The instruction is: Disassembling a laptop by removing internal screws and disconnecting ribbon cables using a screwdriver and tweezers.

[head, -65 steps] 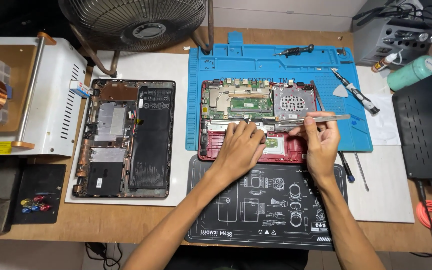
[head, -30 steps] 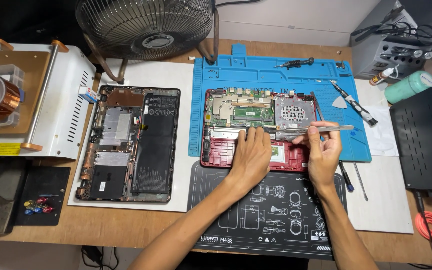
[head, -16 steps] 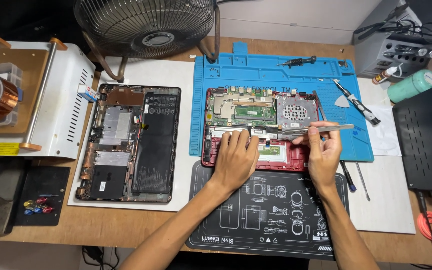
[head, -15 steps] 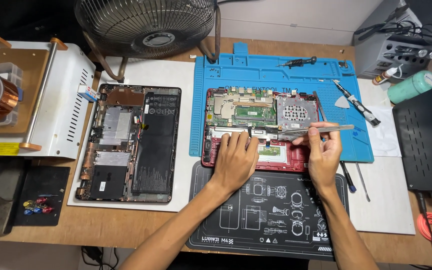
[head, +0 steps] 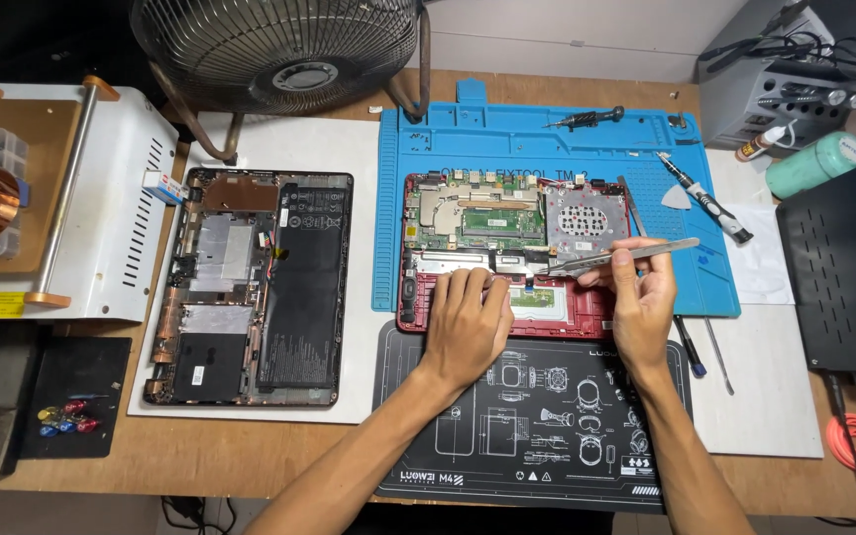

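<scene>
Mid-teardown: my left hand [head: 468,322] lies flat, fingers together, bracing the red laptop base [head: 507,253] on the blue mat [head: 537,134]. Right hand [head: 641,302] fingers pinch tweezers [head: 616,258], tips at the board's middle. Next move needs a steady, precise tip.

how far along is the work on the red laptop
Done: the red laptop lies open, boards bare. In hand: the left hand presses its lower edge while the right hand aims tweezers inside. Left: it is uncovered; the black laptop lies open too.

red laptop shell [head: 587,322], blue mat [head: 507,139], silver tweezers [head: 616,257]
</scene>
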